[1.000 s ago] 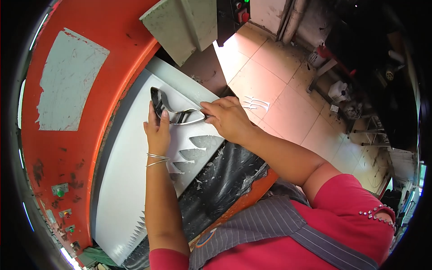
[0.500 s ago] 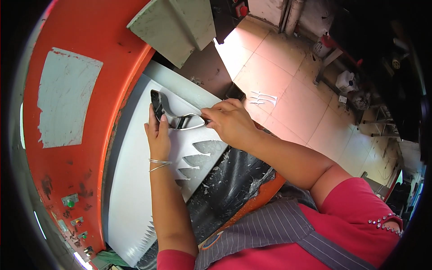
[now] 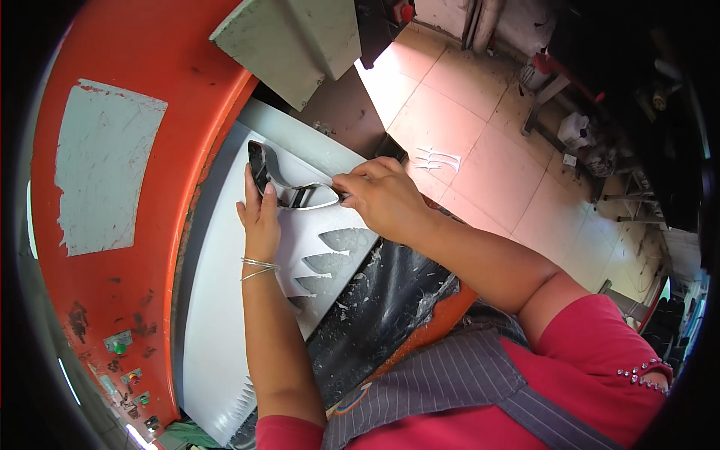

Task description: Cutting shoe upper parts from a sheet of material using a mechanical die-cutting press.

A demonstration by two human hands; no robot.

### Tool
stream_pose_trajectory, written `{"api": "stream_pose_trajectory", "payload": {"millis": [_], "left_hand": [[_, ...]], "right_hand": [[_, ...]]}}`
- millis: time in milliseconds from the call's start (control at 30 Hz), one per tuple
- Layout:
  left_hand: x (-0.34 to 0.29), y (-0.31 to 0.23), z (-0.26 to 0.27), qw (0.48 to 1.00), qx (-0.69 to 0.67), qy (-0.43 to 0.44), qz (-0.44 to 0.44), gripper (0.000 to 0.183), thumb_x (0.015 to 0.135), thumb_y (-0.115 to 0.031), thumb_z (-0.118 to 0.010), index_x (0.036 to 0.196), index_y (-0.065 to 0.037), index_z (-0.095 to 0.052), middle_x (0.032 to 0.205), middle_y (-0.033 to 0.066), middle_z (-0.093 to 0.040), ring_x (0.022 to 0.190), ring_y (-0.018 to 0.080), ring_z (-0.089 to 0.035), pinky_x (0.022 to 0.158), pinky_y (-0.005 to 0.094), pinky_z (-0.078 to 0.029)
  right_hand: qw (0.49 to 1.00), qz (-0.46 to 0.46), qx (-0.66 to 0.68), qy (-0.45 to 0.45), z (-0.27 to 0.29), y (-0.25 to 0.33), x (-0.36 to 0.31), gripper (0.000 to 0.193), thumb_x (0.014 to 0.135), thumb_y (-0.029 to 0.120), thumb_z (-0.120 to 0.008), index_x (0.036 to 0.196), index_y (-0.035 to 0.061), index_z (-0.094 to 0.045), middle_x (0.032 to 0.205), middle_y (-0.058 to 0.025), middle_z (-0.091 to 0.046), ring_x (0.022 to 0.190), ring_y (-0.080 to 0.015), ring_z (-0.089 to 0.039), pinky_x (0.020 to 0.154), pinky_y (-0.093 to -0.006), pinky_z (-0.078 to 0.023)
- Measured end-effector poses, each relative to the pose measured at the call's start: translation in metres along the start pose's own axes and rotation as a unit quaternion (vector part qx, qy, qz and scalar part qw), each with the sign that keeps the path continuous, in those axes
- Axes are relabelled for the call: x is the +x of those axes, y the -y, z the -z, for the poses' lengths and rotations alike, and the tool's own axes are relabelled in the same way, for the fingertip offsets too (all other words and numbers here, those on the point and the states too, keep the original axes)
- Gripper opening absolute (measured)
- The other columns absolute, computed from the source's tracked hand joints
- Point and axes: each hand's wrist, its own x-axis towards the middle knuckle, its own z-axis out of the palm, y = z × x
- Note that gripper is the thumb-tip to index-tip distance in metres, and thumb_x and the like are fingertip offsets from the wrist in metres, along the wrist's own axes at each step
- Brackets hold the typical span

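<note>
A curved steel cutting die (image 3: 273, 166) lies on a white sheet (image 3: 217, 285), its wide end to the left and a narrow end to the right. My left hand (image 3: 261, 221) grips the wide end, fingers along its outer side and thumb by its near edge. My right hand (image 3: 382, 196) is closed around the narrow end, which its fingers partly hide. Beside the die, nearer me, several pointed leaf-shaped cut-outs (image 3: 346, 238) line the sheet's right edge and show a grey surface below. My left forearm covers part of the sheet.
A large orange machine body (image 3: 172, 135) with push buttons (image 3: 120, 347) stands at the left. A grey-green plate (image 3: 292, 45) juts out at the top. Black sheeting (image 3: 375, 307) covers the near edge. White cut pieces (image 3: 439, 159) lie on the tiled floor, with a cluttered bench (image 3: 555, 97) beyond.
The view has shifted slightly. Both hands keep their hold on the cutting die, which lies at nearly the same place on the sheet.
</note>
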Motion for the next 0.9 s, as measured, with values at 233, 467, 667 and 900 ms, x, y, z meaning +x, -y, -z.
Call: {"api": "stream_pose_trajectory", "payload": {"millis": [233,467,667,900], "left_hand": [[-0.001,-0.006,-0.009,0.999,0.035,0.003,-0.006,0.056,0.096,-0.034,-0.040,0.145,-0.012,-0.026,0.138,0.0085,-0.045,0.128,0.0214,-0.041,0.110,0.0492,0.004],[-0.050,0.043,0.034,0.993,-0.077,-0.063,-0.060,0.058,0.094,-0.035,-0.049,0.141,-0.003,-0.034,0.140,0.0187,-0.042,0.133,0.0246,-0.037,0.112,0.0389,-0.015],[-0.235,0.105,0.178,0.885,-0.208,-0.396,0.129,0.027,0.091,-0.015,-0.055,0.112,0.000,-0.062,0.097,0.0078,-0.066,0.078,0.0120,-0.065,0.053,0.0216,-0.045],[-0.359,0.234,0.339,0.706,-0.142,-0.690,0.078,0.054,0.090,-0.005,-0.052,0.139,0.005,-0.031,0.131,0.0199,-0.049,0.116,0.0206,-0.052,0.095,0.0312,-0.040]], "right_hand": [[0.999,-0.012,-0.010,0.039,0.013,-0.004,-0.001,0.031,0.080,0.021,-0.066,0.108,0.0082,-0.062,0.094,-0.0079,-0.064,0.095,-0.0260,-0.057,0.090,-0.0387,-0.038],[0.999,-0.004,0.044,0.024,0.033,0.018,0.006,0.045,0.077,0.024,-0.069,0.117,0.0066,-0.058,0.108,-0.0139,-0.063,0.104,-0.0318,-0.055,0.089,-0.0400,-0.043],[0.991,-0.042,0.126,-0.011,0.082,0.093,0.010,0.039,0.079,0.020,-0.069,0.112,0.0029,-0.060,0.095,-0.0125,-0.067,0.092,-0.0247,-0.062,0.083,-0.0350,-0.046],[0.949,0.135,0.194,0.207,-0.050,0.231,0.006,0.041,0.080,0.031,-0.070,0.111,0.0063,-0.061,0.087,-0.0117,-0.067,0.081,-0.0249,-0.065,0.072,-0.0356,-0.050]]}}
